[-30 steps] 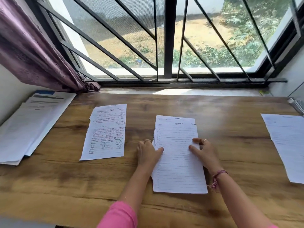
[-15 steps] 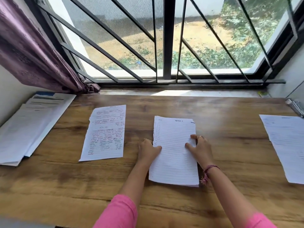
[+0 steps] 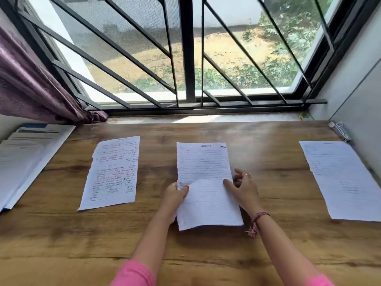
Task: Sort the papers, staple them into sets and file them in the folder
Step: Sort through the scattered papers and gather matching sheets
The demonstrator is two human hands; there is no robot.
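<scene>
My left hand [image 3: 175,193] has the middle stack of lined papers [image 3: 206,182] by its left edge, thumb curled over the top sheet and the other fingers tucked underneath, so it's a proper pinch on the paper. The near end of that stack is lifted a little off the wooden desk [image 3: 268,254], the top sheet bowing up where I hold it, while the far end lies flat toward the window grille [image 3: 189,58]. My right hand [image 3: 244,189] sits at the stack's right edge, forefinger stretched out and pressing on the top sheet, the remaining fingers loosely spread and bent beside the paper; there's a ring on one of them and a pink thread bracelet [image 3: 257,220] at the wrist. Left of the middle stack, well apart from it, lies a handwritten sheet [image 3: 111,172] with red and green ink, flat on the desk. Further left again, at the desk's edge under the purple curtain [image 3: 31,89], rests a pile of printed pages on a folder [image 3: 24,162] with a blue edge. Right of the middle stack, well apart, another sheet of lined paper [image 3: 340,178] lies flat. Beyond that sheet, in the far right corner by the wall, there's a small metal stapler [image 3: 340,131], blurry from here.
</scene>
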